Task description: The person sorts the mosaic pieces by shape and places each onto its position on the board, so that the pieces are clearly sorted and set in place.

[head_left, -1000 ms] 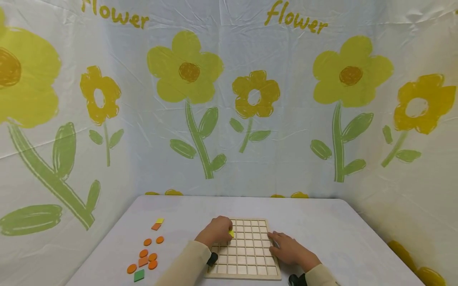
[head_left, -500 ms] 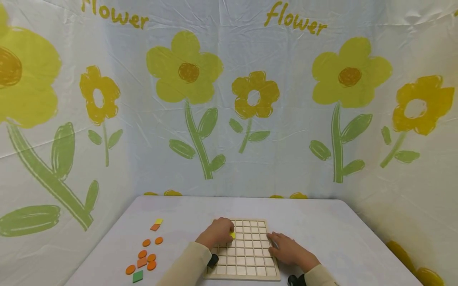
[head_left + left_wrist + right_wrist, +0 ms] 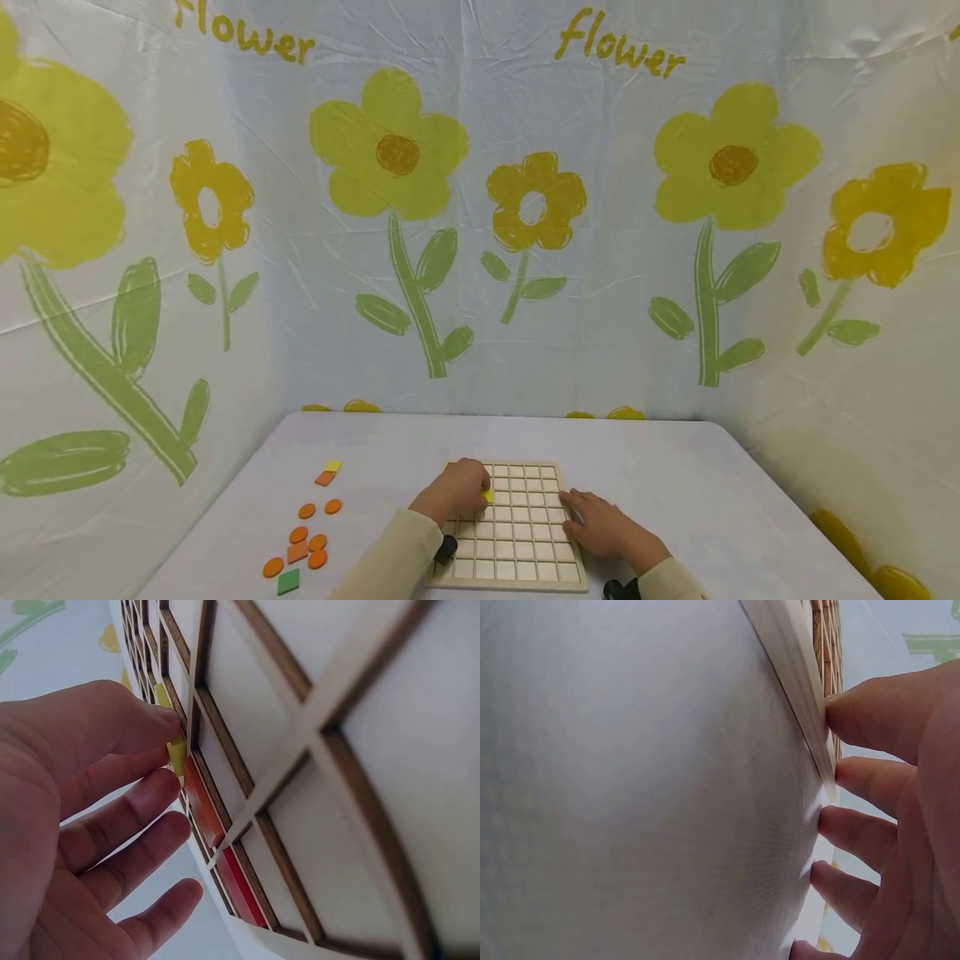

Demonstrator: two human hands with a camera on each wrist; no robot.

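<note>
A pale wooden grid board [image 3: 510, 585] lies on the table in front of me in the head view. Over its far left part, my left hand [image 3: 456, 487] pinches a yellow tile [image 3: 178, 757] between thumb and index finger, the other fingers loosely spread. The tile stands at the grid cells. Beside it in the left wrist view, an orange tile [image 3: 201, 801] and a red tile [image 3: 240, 891] sit in neighbouring cells; the hand hides them in the head view. My right hand [image 3: 606, 523] rests its fingertips along the board's right edge, fingers extended and spread.
Left of the board lie several orange discs [image 3: 318, 559], a green tile [image 3: 288, 582], an orange tile [image 3: 297, 552], another orange tile [image 3: 325, 478] and a yellow tile [image 3: 333, 466]. A flower-printed curtain [image 3: 480, 333] stands behind the white table [image 3: 637, 450].
Over the last second my left hand has shifted very slightly right with the yellow tile. The right hand stays at the board's edge, and the loose pieces lie as before.
</note>
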